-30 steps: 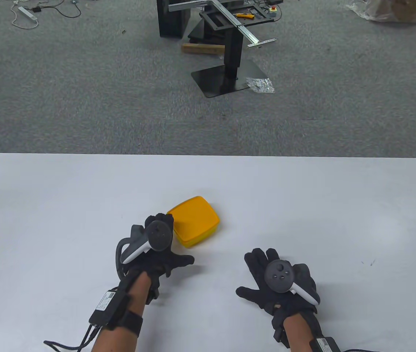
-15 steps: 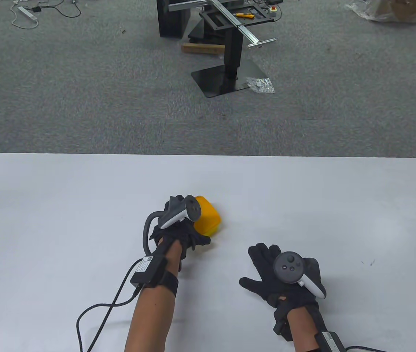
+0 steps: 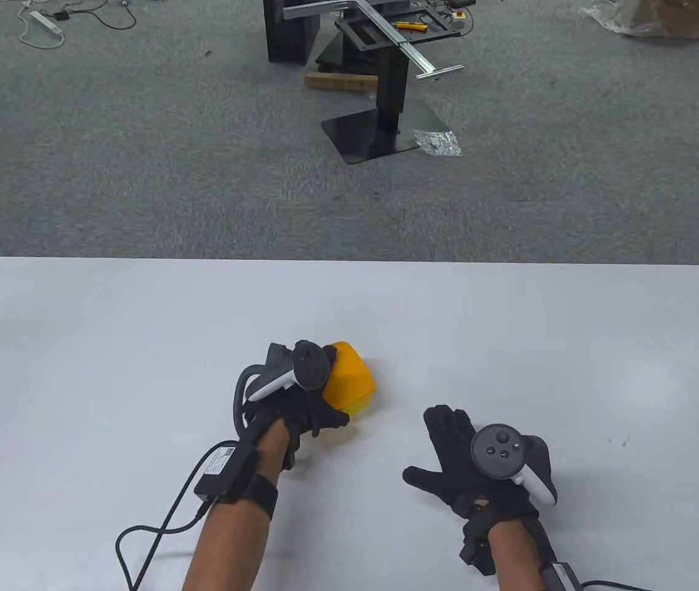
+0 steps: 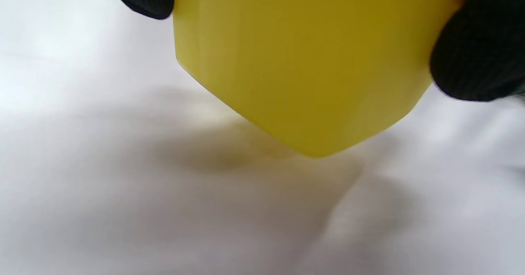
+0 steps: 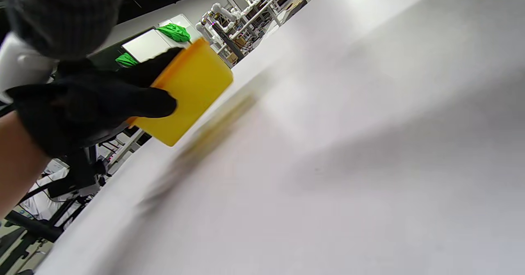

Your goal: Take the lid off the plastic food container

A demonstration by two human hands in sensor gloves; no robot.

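Against the frame half a second back, the left hand (image 3: 300, 406) has drawn slightly toward the near edge of the table (image 3: 78, 345), and the yellow container (image 3: 349, 385) now sits tilted and lifted with it; the right hand (image 3: 478, 474) has edged a little rightward, posture unchanged. Left hand grips the container: in the left wrist view black gloved fingers (image 4: 475, 57) clamp it from both sides, its lower corner clear of the table with a shadow beneath. The right wrist view confirms the container (image 5: 186, 92) held off the surface, thumb across its side. The orange lid (image 3: 346, 369) is still seated on the container. Right hand rests palm-down on the table, fingers spread flat, holding nothing, well apart from the container. A white label on the left forearm module (image 3: 221, 458) carries print too small to read.
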